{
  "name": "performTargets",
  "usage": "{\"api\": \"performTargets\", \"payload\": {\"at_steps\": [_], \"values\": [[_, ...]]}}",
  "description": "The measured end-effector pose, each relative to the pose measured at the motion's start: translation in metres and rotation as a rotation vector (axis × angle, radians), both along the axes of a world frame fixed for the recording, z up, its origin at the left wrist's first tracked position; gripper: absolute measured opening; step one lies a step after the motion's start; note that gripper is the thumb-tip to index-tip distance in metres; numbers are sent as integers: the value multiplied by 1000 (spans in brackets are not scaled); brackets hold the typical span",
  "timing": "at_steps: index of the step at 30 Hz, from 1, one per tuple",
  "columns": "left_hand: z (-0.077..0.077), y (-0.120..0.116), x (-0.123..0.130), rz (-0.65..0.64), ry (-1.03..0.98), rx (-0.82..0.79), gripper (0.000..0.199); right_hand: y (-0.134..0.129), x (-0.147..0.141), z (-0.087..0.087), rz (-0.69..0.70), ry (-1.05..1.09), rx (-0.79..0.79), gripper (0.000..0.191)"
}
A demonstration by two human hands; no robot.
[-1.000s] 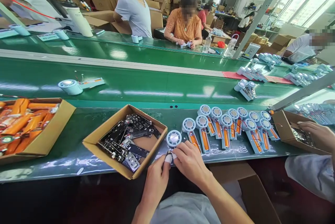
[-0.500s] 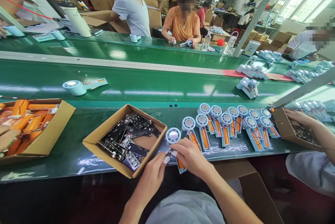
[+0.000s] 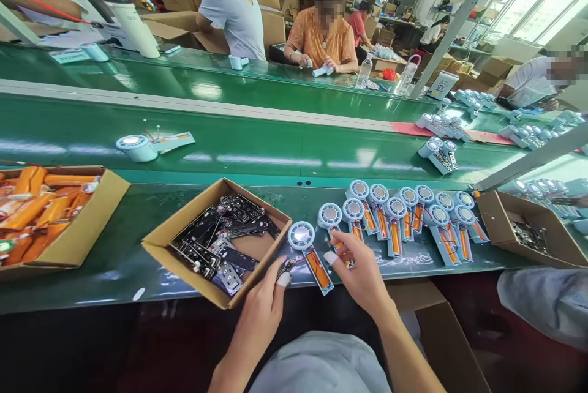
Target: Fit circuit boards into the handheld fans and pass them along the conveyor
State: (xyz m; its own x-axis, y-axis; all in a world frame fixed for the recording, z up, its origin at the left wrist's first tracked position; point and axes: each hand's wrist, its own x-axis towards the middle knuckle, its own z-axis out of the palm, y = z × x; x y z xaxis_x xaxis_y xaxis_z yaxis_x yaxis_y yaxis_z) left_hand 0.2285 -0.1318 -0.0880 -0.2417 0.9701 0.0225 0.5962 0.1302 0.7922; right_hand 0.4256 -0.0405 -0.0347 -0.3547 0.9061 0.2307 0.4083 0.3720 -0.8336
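Note:
My left hand (image 3: 261, 304) pinches a circuit board (image 3: 287, 265), mostly hidden, with thin wires at its end. A white cover wraps the thumb. To its right lies a light-blue fan housing (image 3: 302, 235), its handle holding an orange battery (image 3: 316, 265). My right hand (image 3: 361, 273), also with a white thumb cover, hovers right of that handle. Its thumb and fingers are apart, and nothing shows between them. Left of my hands stands a cardboard box (image 3: 184, 265) of dark circuit boards (image 3: 239, 221).
Several similar fan housings (image 3: 395, 208) fill the bench to the right, beside another cardboard box (image 3: 498, 228). At far left is a box of orange batteries (image 3: 22, 215). One fan housing (image 3: 138, 148) lies on the green belt (image 3: 257, 148). Co-workers (image 3: 324, 38) sit across.
My hands have separated; the right one has moved right and its fingers have spread, uncovering the fan handle. A neighbour's arm has left the right-hand box. The belt's fan housing has shifted slightly right.

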Motion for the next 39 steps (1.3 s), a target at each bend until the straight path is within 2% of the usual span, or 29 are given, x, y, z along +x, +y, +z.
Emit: {"api": "performTargets", "payload": {"at_steps": [2, 5, 8, 11, 15, 19, 22, 25, 27, 31, 34, 39], "values": [[2, -2, 4, 45, -46, -14, 42, 2, -6, -2, 95, 3, 18, 22], [9, -2, 9, 96, -124, 17, 37, 5, -22, -6, 220, 13, 115, 23], [16, -1, 12, 117, -242, 12, 30, 6, -34, -10, 312, -38, 117, 20], [21, 0, 13, 117, -390, -64, 33, 3, -36, -14, 346, -124, 102, 17], [24, 4, 13, 90, -490, -113, 40, -2, -32, -18, 350, -201, 209, 24], [28, 9, 13, 67, -394, -47, 34, -7, -29, -19, 349, -304, 364, 23], [27, 10, 13, 59, -387, -55, 31, -9, -30, -19, 326, -360, 430, 22], [24, 9, 15, 120, -415, -58, 31, -9, -33, -19, 270, -373, 468, 22], [22, 8, 17, 179, -431, -38, 38, -6, -34, -16, 241, -427, 506, 19], [24, 5, 18, 194, -401, -20, 36, 1, -36, -5, 309, -584, 567, 17], [22, 3, 18, 148, -258, 20, 30, 1, -38, 3, 355, -669, 596, 18], [12, -2, 22, 73, 62, 283, 31, -4, -45, 5, 326, -766, 617, 19]]}}
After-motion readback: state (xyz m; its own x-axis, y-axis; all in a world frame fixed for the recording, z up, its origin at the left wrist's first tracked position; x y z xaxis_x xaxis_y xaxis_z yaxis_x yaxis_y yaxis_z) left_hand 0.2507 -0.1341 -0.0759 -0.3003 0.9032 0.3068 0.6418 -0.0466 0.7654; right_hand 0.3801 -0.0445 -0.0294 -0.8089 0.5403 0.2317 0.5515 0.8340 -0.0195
